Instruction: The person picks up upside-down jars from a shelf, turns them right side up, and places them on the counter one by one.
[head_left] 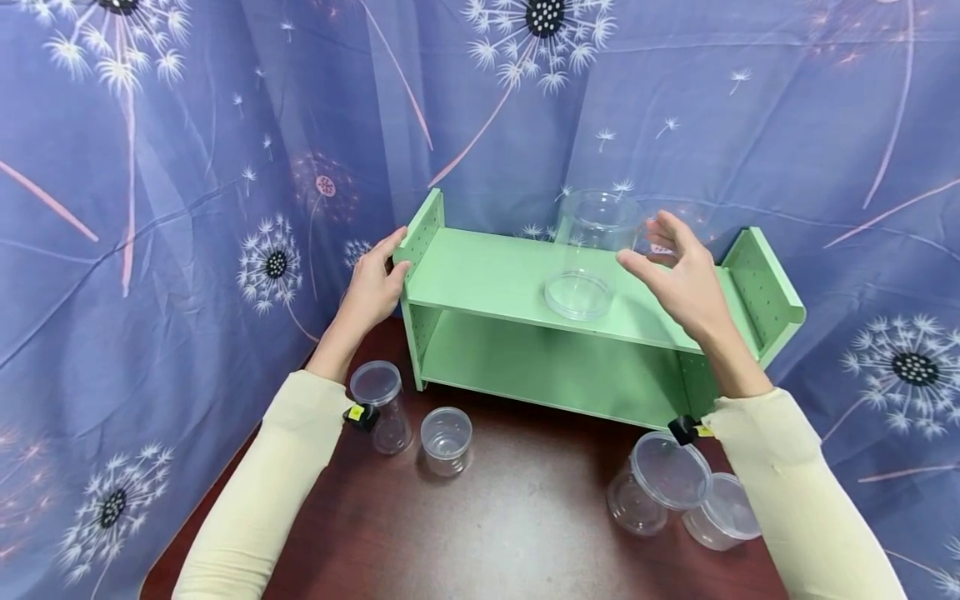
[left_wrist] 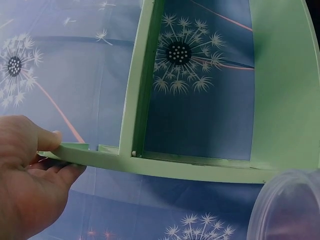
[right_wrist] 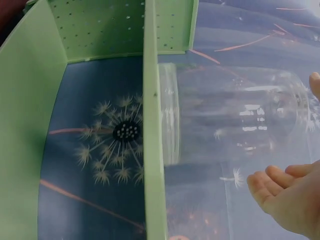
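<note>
A light green two-tier shelf (head_left: 480, 265) stands at the back of the dark brown table. My left hand (head_left: 373, 279) grips the upper front edge of its left side panel, thumb on one face and fingers on the other, as the left wrist view shows. On the upper board stands a tall clear plastic jar (head_left: 588, 258), with its lid-like ring against the board (right_wrist: 170, 114). My right hand (head_left: 681, 275) is just right of the jar, thumb and fingers spread, holding nothing; a gap shows between it and the jar in the right wrist view.
Below my left forearm stand a tall lidded jar (head_left: 392, 425) and a short clear jar (head_left: 447, 442). By my right forearm are a larger lidded jar (head_left: 671, 471) and a low lidded tub (head_left: 722, 512). A blue dandelion-print curtain (head_left: 480, 100) hangs behind the shelf.
</note>
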